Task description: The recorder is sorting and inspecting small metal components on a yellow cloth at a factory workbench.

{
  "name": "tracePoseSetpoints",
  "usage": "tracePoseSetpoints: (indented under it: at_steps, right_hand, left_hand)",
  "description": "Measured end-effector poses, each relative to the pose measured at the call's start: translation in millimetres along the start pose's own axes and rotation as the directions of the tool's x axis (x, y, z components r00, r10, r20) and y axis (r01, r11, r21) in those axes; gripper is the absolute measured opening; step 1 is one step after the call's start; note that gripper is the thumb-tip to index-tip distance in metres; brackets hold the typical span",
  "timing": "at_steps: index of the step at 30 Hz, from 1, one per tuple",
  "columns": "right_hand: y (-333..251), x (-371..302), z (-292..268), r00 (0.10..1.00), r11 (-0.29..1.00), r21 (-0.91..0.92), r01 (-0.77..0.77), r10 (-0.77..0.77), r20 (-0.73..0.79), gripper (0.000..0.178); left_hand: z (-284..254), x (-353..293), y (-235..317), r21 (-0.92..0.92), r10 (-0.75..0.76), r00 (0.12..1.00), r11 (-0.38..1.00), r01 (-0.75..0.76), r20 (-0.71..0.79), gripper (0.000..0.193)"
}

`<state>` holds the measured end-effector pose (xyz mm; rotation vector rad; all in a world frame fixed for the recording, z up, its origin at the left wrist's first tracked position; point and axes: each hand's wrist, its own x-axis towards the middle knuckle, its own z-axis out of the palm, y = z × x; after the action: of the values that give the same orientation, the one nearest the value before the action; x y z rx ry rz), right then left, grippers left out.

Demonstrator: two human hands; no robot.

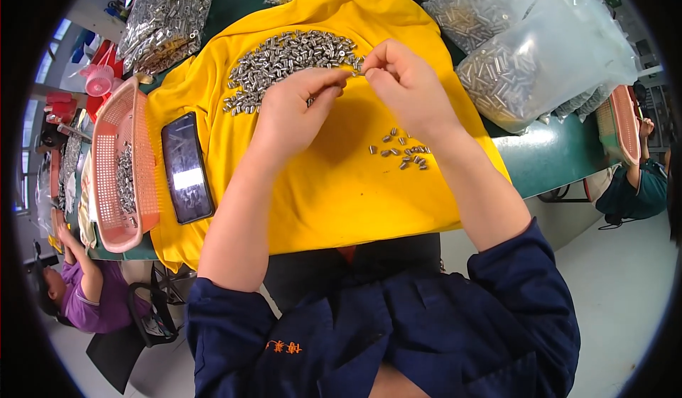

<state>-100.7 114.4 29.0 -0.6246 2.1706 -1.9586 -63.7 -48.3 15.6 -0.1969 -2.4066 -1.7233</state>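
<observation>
A heap of small silvery cylindrical metal parts (pixel 284 57) lies on a yellow cloth (pixel 320 213) over the table. My left hand (pixel 298 110) is pinched closed in front of the heap, thumb against fingers; what it holds, if anything, is too small to tell. Beside it, my right hand (pixel 412 89) is also pinched, its fingertips almost meeting the left ones, with a small metal part (pixel 357 73) seemingly at their tips. Below the right hand, a loose group of the same metal parts (pixel 405 153) is spread on the cloth, partly hidden by the wrist.
A dark phone (pixel 187 167) lies at the left, beside a pink basket (pixel 103 185) holding metal parts. Clear bags of parts (pixel 167 25) stand far left, and more bags (pixel 511 78) stand at right. Other people (pixel 96 291) sit at both sides.
</observation>
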Motion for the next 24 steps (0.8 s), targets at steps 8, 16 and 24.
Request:
tracePoseSetpoints:
  at_steps: [8,16,24]
  right_hand:
    - [-10.5,-6.5,0.6,0.999,0.992,-0.121,0.04,-0.035,0.042,0.003]
    - [-9.6,-5.2,2.0,0.997,0.999,-0.006,0.053,-0.053,0.049,0.006]
    - [-12.5,-7.7,1.7,0.986,0.971,-0.196,0.14,-0.118,0.117,0.004]
  left_hand:
    - [-4.5,-1.3,3.8,-0.245,-0.148,0.988,0.957,0.152,0.034,0.012]
    - [-1.8,-2.4,1.2,-0.721,-0.225,0.946,0.613,0.323,0.233,0.015]
    - [0.3,-2.7,-2.0,-0.675,-0.168,0.969,0.695,0.246,0.181,0.014]
